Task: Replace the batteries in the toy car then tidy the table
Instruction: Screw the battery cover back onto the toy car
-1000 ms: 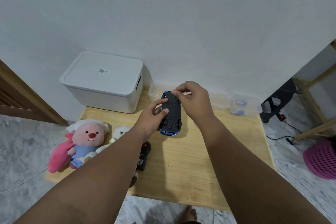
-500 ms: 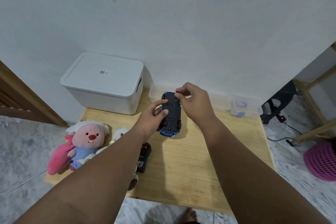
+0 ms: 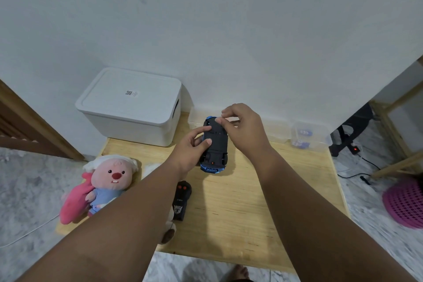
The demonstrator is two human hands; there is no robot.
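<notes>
A blue toy car [image 3: 215, 147] lies upside down above the wooden table [image 3: 251, 201], its black underside facing me. My left hand [image 3: 191, 151] grips the car's left side, thumb and forefinger on the underside. My right hand [image 3: 242, 128] has curled fingers pinching at the far end of the underside. A black remote control [image 3: 182, 199] with two red buttons lies on the table near my left forearm. A clear container [image 3: 309, 136] at the back right holds small blue-white items, perhaps batteries.
A white lidded storage box [image 3: 132, 105] stands at the table's back left. A pink plush toy [image 3: 105, 183] lies at the left edge, another plush partly under my left arm. More clear containers [image 3: 278, 130] line the wall. A pink basket [image 3: 405, 201] sits on the floor.
Both hands and the car have stayed almost in place. My right fingers have shifted slightly on the car's far end.
</notes>
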